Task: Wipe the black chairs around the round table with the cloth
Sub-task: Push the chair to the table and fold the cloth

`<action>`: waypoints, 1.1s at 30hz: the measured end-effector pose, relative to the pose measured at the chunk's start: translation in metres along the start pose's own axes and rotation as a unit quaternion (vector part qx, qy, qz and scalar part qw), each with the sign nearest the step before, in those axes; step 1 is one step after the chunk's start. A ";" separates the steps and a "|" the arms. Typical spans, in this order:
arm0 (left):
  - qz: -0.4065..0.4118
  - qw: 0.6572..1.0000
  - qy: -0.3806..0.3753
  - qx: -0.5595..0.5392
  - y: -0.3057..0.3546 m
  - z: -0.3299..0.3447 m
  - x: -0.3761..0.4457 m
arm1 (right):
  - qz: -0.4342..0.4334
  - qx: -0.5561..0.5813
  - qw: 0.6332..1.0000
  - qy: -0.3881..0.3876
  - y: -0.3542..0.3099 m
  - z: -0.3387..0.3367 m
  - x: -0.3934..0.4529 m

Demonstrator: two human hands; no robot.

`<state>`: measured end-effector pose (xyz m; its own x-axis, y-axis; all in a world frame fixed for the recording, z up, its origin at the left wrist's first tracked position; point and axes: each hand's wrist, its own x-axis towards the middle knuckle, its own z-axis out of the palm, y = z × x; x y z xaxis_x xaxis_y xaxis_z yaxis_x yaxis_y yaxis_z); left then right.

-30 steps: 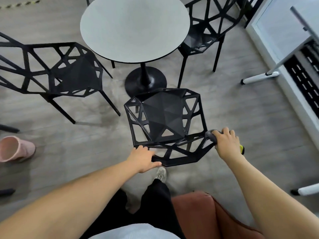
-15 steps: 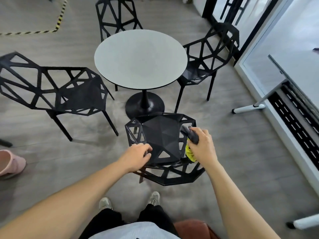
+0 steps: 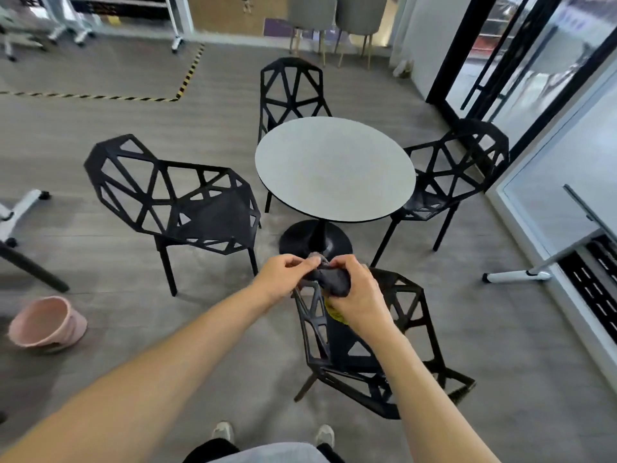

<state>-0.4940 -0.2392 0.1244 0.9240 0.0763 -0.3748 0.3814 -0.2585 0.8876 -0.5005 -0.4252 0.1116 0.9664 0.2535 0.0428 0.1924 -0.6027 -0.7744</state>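
**Both hands on the cloth above the nearest chair**

The left hand (image 3: 283,275) pinched one end of the dark grey cloth (image 3: 332,279), while the right hand (image 3: 359,295) clenched round its bunched middle, a yellow patch showing under the palm. The cloth was held in the air over the nearest chair (image 3: 400,345), whose seat faced the round tabletop (image 3: 334,168). Three more black chairs stood around that tabletop: the left chair (image 3: 173,202), the far chair (image 3: 290,88) and the right chair (image 3: 460,175). A pink bucket (image 3: 46,322) lay tilted on the floor well to the left. The person's shoes (image 3: 223,431) showed at the bottom edge
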 end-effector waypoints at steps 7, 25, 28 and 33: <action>0.047 0.997 -0.026 -0.058 -0.014 -0.097 0.017 | -0.009 0.037 0.999 -0.039 -0.062 0.056 0.024; 0.227 0.962 -0.085 0.127 0.023 -0.221 0.073 | 0.079 0.258 0.956 -0.113 -0.114 0.106 0.144; 0.238 0.951 -0.053 0.189 0.037 -0.226 0.093 | 0.060 0.193 0.974 -0.105 -0.112 0.096 0.177; 0.243 0.956 -0.042 0.157 0.069 -0.222 0.131 | 0.052 0.298 0.935 -0.186 -0.124 0.071 0.233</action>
<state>-0.3401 -0.0326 0.1958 0.9793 -0.2003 0.0304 -0.1328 -0.5212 0.8431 -0.3110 -0.2376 0.1726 0.8274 0.5292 -0.1881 -0.1351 -0.1375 -0.9812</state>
